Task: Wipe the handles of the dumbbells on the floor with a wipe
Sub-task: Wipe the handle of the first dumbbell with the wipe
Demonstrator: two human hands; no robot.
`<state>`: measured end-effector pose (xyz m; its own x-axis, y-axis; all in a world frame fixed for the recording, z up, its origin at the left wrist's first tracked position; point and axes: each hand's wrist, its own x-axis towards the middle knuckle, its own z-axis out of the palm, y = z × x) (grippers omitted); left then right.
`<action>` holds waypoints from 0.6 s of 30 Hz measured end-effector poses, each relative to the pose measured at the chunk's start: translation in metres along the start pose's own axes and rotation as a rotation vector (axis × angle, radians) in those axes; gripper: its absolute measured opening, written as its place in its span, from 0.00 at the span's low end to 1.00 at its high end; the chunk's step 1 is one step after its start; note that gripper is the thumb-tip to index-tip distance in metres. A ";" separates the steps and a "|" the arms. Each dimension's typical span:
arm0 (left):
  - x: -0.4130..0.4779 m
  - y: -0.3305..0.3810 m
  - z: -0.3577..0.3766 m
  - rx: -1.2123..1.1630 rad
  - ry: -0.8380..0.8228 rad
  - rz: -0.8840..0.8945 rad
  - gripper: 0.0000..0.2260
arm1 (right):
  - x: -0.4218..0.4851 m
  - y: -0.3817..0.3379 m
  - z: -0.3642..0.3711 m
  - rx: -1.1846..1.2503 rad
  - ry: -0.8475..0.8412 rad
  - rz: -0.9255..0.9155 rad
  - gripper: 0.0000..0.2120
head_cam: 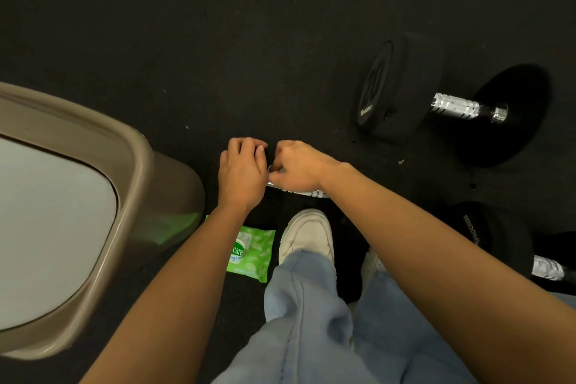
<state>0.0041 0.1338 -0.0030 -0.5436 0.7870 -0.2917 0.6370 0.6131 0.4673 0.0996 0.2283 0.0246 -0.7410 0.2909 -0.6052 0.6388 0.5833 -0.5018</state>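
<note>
My left hand [241,173]: curled, knuckles up, fingers bent down beside my right hand at the middle of the view; I cannot tell what, if anything, it grips.
My right hand [297,167]: clenched, fingertips pinched on something small and pale just above a silver handle; too hidden to say whether it is the wipe.
Nearest dumbbell handle [307,193]: a ribbed silver bar showing just under my right wrist, near my shoe; its weights are mostly hidden in the dark.
Far dumbbell [402,84]: on the floor to the far right, black round heads, ribbed silver handle [456,106] bare between them, well apart from both hands.
Near-right dumbbell [495,237]: black head with white lettering, partly behind my right forearm; a bit of its silver handle [547,268] shows at the right edge.
Wipes pack [252,254]: green, flat on the floor, near, between my left forearm and my shoe.
Shoe [308,235]: white, planted just right of the pack, light blue jeans [311,315] above it.
Bin [93,215]: tan, with a pale inside, on the left, just beside the pack.
Floor [218,40]: dark and speckled.
</note>
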 end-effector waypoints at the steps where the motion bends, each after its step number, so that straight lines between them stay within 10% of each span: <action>1: 0.000 -0.001 0.000 0.002 0.000 0.003 0.12 | 0.000 -0.002 0.001 -0.004 0.016 0.002 0.15; 18: 0.001 -0.004 0.002 -0.005 -0.002 0.027 0.13 | 0.019 -0.005 0.010 -0.018 0.033 0.182 0.13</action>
<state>0.0021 0.1318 -0.0067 -0.5256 0.8032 -0.2805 0.6486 0.5917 0.4787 0.0848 0.2230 0.0094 -0.6202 0.4173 -0.6643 0.7593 0.5320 -0.3747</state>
